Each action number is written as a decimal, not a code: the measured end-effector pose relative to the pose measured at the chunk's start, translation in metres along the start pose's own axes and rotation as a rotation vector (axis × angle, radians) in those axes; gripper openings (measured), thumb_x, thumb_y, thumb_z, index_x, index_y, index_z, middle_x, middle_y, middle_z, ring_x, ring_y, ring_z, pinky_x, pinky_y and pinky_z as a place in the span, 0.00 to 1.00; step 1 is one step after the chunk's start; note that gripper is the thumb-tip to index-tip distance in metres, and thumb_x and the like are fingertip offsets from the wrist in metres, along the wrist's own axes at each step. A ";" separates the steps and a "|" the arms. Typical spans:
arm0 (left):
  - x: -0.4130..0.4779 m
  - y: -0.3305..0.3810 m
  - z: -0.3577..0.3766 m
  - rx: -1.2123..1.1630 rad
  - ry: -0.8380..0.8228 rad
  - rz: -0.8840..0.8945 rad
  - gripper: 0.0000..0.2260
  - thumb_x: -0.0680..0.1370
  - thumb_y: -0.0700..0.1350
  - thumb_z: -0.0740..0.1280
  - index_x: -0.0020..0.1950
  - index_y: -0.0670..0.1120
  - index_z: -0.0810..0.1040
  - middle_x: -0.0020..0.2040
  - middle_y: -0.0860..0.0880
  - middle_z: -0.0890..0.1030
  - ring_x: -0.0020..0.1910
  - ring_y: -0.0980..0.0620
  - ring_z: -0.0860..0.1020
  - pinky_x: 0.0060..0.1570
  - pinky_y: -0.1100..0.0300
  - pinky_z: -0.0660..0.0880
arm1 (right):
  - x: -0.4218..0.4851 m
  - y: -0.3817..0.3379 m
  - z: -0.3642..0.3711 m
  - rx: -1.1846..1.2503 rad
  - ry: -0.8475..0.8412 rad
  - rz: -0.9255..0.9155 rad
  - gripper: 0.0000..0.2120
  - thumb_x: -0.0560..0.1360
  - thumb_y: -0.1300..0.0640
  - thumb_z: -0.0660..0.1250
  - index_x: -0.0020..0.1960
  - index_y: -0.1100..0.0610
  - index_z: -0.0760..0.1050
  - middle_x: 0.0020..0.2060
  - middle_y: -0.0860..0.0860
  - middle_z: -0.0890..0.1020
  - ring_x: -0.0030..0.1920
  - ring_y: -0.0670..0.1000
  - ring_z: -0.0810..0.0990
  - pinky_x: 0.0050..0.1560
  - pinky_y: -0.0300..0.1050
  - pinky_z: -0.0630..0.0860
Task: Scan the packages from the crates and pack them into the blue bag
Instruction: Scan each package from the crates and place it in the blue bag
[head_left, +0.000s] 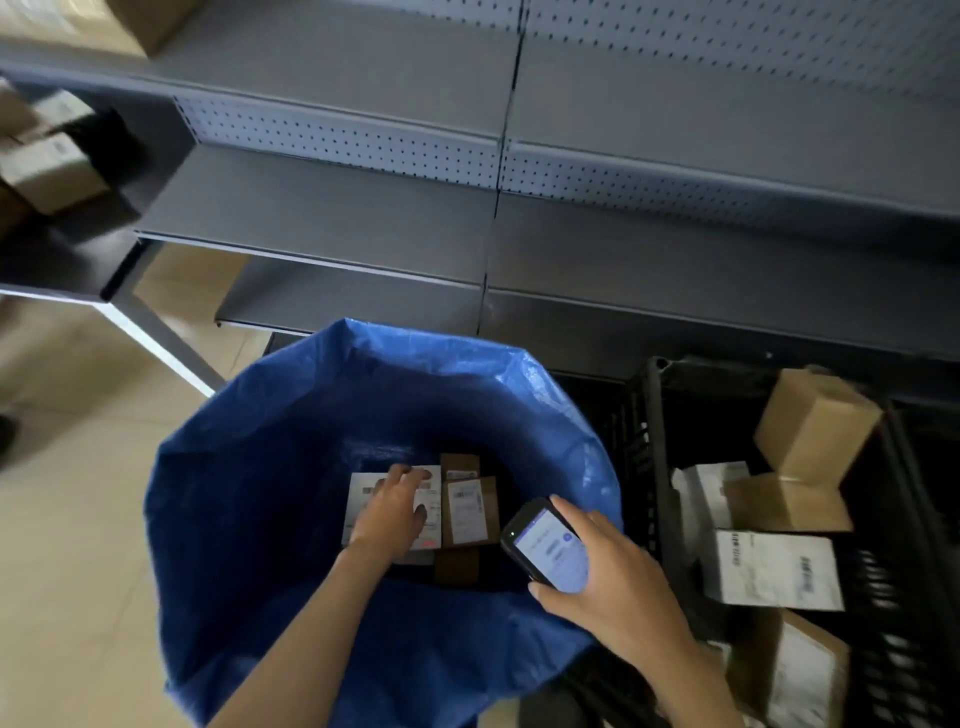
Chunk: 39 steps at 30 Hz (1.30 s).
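The blue bag (249, 467) stands open on the floor in the lower middle. At its bottom lie a white labelled package (358, 499) and brown labelled boxes (470, 512). My left hand (389, 512) reaches deep into the bag and rests on the white package, fingers spread over its top. My right hand (618, 587) hovers over the bag's right rim and grips a black handheld scanner (545, 545) with a lit screen. To the right, a black crate (649, 415) holds several cardboard and white packages (774, 571).
Grey metal shelves (322, 208) with perforated backs fill the background right behind the bag. Cardboard boxes (52, 171) sit on a shelf at the far left. Tiled floor (67, 571) lies left of the bag.
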<state>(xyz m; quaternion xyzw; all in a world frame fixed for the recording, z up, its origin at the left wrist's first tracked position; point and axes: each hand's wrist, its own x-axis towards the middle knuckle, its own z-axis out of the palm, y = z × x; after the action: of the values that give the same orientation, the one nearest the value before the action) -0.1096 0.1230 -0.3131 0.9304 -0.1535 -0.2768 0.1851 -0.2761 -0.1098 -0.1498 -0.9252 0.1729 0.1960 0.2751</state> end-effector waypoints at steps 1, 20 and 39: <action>-0.010 0.007 -0.004 -0.015 0.027 0.019 0.23 0.82 0.45 0.66 0.76 0.51 0.68 0.74 0.50 0.65 0.68 0.46 0.70 0.60 0.48 0.76 | -0.010 0.004 -0.005 0.031 0.027 0.004 0.47 0.66 0.31 0.71 0.80 0.37 0.55 0.62 0.36 0.72 0.62 0.44 0.77 0.57 0.45 0.76; -0.069 0.219 -0.010 -0.265 0.060 0.486 0.15 0.80 0.43 0.70 0.66 0.53 0.76 0.65 0.56 0.72 0.62 0.56 0.75 0.65 0.56 0.74 | -0.139 0.173 -0.067 0.256 0.397 0.251 0.45 0.69 0.38 0.78 0.80 0.42 0.60 0.64 0.40 0.76 0.63 0.46 0.77 0.59 0.43 0.79; -0.029 0.391 0.181 0.095 -0.223 0.332 0.37 0.74 0.48 0.77 0.78 0.56 0.62 0.73 0.50 0.64 0.72 0.42 0.65 0.71 0.44 0.69 | -0.201 0.364 -0.133 0.289 0.321 0.282 0.49 0.67 0.35 0.78 0.80 0.40 0.58 0.70 0.39 0.73 0.67 0.44 0.75 0.64 0.39 0.74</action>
<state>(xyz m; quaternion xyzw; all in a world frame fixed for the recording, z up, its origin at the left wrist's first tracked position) -0.3084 -0.2585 -0.2726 0.8637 -0.3370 -0.3361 0.1659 -0.5699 -0.4310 -0.1159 -0.8622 0.3680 0.0562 0.3435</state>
